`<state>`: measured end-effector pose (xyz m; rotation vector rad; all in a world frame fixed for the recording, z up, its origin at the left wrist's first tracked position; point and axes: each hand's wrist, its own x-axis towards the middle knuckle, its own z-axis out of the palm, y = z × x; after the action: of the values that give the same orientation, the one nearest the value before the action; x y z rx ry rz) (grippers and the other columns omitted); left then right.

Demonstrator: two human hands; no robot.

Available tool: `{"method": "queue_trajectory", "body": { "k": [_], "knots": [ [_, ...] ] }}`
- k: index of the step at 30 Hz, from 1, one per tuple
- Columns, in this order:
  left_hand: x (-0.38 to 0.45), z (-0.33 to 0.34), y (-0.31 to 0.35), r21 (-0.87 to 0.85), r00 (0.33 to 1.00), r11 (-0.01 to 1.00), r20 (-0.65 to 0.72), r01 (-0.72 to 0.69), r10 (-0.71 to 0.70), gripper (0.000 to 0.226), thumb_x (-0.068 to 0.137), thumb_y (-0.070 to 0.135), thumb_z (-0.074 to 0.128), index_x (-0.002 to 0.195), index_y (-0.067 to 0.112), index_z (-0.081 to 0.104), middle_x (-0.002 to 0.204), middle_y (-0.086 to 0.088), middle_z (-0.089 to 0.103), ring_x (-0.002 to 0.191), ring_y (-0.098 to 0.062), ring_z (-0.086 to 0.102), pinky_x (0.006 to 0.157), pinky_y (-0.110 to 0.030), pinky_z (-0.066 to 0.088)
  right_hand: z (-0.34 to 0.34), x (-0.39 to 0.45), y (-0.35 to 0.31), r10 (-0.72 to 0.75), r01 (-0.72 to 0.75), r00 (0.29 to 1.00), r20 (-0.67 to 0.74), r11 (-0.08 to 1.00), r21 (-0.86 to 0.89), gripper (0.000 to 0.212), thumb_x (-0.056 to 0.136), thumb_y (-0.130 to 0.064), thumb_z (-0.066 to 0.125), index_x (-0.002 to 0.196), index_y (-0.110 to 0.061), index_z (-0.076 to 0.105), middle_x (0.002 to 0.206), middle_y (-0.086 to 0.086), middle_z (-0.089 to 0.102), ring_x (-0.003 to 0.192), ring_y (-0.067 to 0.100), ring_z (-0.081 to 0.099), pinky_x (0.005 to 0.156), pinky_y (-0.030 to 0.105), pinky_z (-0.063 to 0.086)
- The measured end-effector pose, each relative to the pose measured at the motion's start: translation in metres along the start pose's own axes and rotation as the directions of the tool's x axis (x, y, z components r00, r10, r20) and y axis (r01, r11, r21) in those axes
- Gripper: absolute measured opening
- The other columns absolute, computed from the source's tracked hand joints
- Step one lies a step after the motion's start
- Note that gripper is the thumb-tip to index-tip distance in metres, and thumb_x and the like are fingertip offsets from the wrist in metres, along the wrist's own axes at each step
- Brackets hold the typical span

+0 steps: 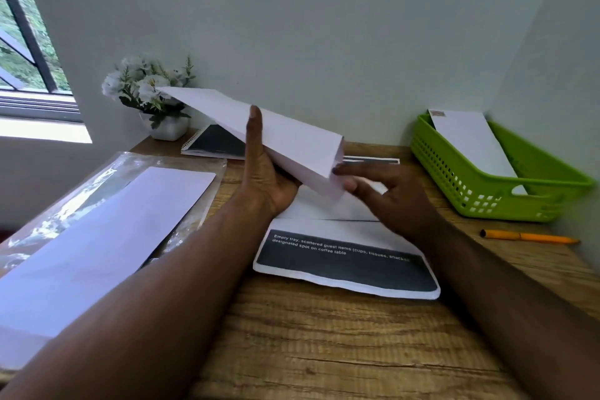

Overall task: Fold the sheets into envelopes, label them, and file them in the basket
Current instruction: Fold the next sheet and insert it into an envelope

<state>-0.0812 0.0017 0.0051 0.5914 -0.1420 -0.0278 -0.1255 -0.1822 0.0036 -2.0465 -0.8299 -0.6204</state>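
Above the middle of the wooden desk (324, 341) I hold a white envelope (292, 136) tilted, its far end up to the left. My left hand (263, 172) supports it from below with the thumb against its face. My right hand (389, 191) pinches its near open end. Under my hands lies a printed sheet (347, 263) with a black text block. A green basket (480, 185) at the right holds one labelled white envelope (470, 140). An orange pen (532, 237) lies in front of the basket.
A stack of white envelopes (107, 237) rests on a clear plastic wrapper (65, 198) at the left. A spiral notebook (214, 141) and a white pot of flowers (152, 97) stand at the back left. Walls close the back and right; a window is at left.
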Motion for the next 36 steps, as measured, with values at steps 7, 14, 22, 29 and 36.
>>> {"method": "queue_trajectory", "body": {
  "k": [7,14,22,29,36],
  "knots": [
    [0.007,-0.014,0.005,0.003,0.994,1.000,-0.109,-0.022,0.022,0.061,0.075,0.069,0.060,0.117,0.024,0.059,0.105,-0.007,0.071,0.098,-0.028,0.067,0.087,-0.048,0.053,-0.020,0.003,0.033,0.542,-0.320,0.736,0.406,0.807,-0.496,0.075,0.076,-0.060,0.066,0.142,-0.036,0.040,0.146,-0.014,0.042,0.133,0.002,0.037,0.109,0.019,0.025],
    [0.007,-0.016,0.006,-0.016,0.995,0.998,-0.085,-0.056,0.054,0.061,0.076,0.068,0.060,0.118,0.025,0.058,0.104,-0.006,0.070,0.098,-0.028,0.067,0.092,-0.049,0.051,-0.018,0.006,0.036,0.544,-0.291,0.791,0.278,0.736,-0.612,0.083,0.062,-0.076,0.063,0.135,-0.042,0.045,0.139,-0.018,0.050,0.133,0.007,0.040,0.115,0.040,0.024],
    [0.008,-0.015,0.023,-0.054,0.988,0.991,-0.100,-0.122,0.116,0.053,0.082,0.069,0.049,0.102,0.022,0.060,0.089,-0.004,0.071,0.083,-0.025,0.069,0.087,-0.047,0.053,-0.018,0.008,0.054,0.166,0.004,0.969,0.181,0.725,-0.689,0.035,0.084,-0.050,0.042,0.086,-0.032,0.072,0.108,-0.009,0.070,0.112,0.016,0.061,0.098,0.048,0.035],
    [0.012,-0.029,0.047,-0.038,0.979,0.979,-0.060,-0.200,0.197,0.060,0.078,0.072,0.053,0.109,0.020,0.056,0.096,-0.006,0.066,0.097,-0.029,0.064,0.092,-0.052,0.049,-0.034,0.015,0.043,0.044,-0.282,0.895,-0.444,0.827,-0.487,0.016,0.093,-0.013,0.053,0.097,-0.007,0.067,0.085,0.007,0.069,0.073,0.027,0.063,0.069,0.032,0.050],
    [0.011,-0.033,0.045,-0.013,0.977,0.978,-0.051,-0.210,0.209,0.060,0.082,0.071,0.048,0.111,0.018,0.056,0.097,-0.008,0.064,0.099,-0.031,0.062,0.097,-0.055,0.046,-0.035,0.019,0.007,0.682,-0.415,0.725,0.090,0.329,0.848,0.019,0.092,-0.005,0.045,0.099,-0.006,0.063,0.052,-0.006,0.059,0.044,0.004,0.049,0.064,0.022,0.049]
  ]
}}
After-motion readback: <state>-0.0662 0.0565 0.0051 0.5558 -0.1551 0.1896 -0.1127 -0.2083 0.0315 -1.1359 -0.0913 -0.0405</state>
